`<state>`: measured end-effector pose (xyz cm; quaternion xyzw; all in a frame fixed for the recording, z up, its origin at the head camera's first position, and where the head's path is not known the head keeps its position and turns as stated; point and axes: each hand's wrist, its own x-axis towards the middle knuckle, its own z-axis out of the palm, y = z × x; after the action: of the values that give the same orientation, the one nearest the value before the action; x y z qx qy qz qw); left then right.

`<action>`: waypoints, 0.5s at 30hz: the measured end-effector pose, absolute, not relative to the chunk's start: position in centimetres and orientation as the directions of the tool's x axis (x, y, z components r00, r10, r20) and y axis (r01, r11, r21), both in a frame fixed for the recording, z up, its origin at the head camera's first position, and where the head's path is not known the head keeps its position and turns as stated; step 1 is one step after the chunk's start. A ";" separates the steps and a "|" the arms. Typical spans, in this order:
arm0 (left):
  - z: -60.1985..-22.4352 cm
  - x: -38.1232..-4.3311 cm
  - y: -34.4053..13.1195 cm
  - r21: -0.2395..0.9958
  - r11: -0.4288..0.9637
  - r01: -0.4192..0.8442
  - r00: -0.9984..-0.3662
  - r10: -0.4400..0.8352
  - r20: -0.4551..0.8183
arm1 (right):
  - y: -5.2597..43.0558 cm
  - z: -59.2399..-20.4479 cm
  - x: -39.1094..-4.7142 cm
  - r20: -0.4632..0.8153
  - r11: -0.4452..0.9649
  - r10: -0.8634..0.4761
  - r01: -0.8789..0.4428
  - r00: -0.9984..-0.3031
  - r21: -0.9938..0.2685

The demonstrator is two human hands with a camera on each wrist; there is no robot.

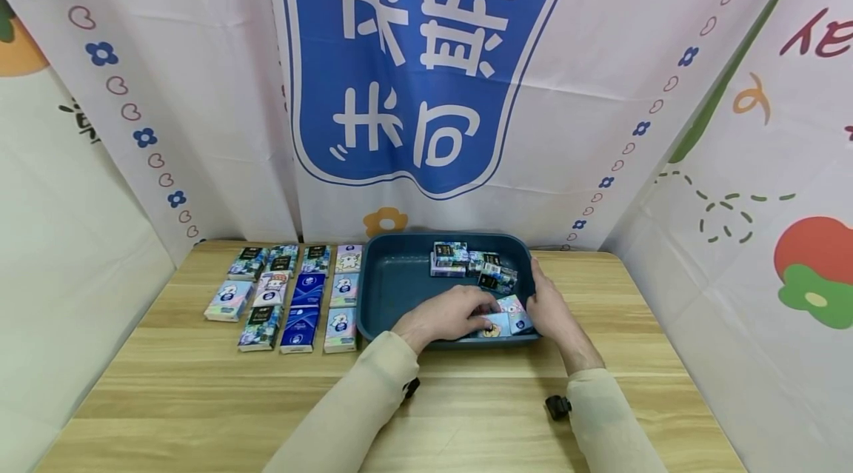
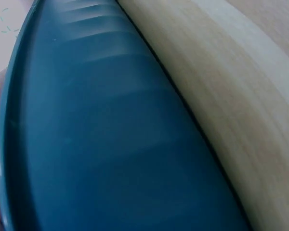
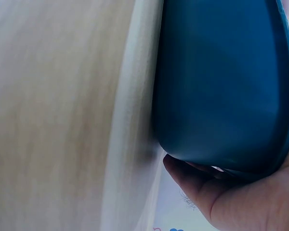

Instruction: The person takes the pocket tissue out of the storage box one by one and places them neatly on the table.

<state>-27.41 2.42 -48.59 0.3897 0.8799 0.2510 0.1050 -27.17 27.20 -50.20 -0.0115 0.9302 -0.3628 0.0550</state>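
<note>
A dark teal plastic bin point(image 1: 400, 288) stands on the table with small tissue packs inside. My left hand point(image 1: 449, 314) reaches over its front rim, fingers bent round a pastel tissue pack point(image 1: 494, 326) in the front right corner. Another pastel pack point(image 1: 517, 316) lies right beside it. In the left wrist view, the bin's front wall point(image 2: 101, 120) hides most of that hand. My right hand point(image 1: 552, 314) grips the bin's right end. In the right wrist view, a finger of it lies along the outer wall, under the rim.
Several tissue packs, dark floral point(image 1: 261, 328), blue point(image 1: 300, 329) and pastel point(image 1: 340, 330), lie in columns on the wooden table point(image 1: 200, 406) left of the bin. Further packs point(image 1: 450, 254) lie at the bin's back right. A printed cloth point(image 1: 553, 125) hangs behind the table.
</note>
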 end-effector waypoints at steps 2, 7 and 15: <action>-48.4 -27.3 2.2 0.518 0.571 0.637 -0.678 0.735 0.025 | 27.2 -50.2 -27.2 -0.089 0.739 -0.061 0.015 -0.994 -0.674; -47.7 -26.9 1.3 0.519 0.592 0.617 -0.708 0.705 0.038 | 27.2 -50.4 -27.3 -0.084 0.744 -0.064 0.009 -0.994 -0.668; -46.7 -26.5 -0.9 0.525 0.614 0.589 -0.749 0.660 0.069 | 27.3 -50.4 -27.3 -0.107 0.735 -0.050 0.036 -0.993 -0.677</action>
<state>-26.53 -0.87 -46.67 0.3485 0.8959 0.2677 0.0656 -27.32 27.27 -50.42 -0.0037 0.9296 -0.3637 0.0591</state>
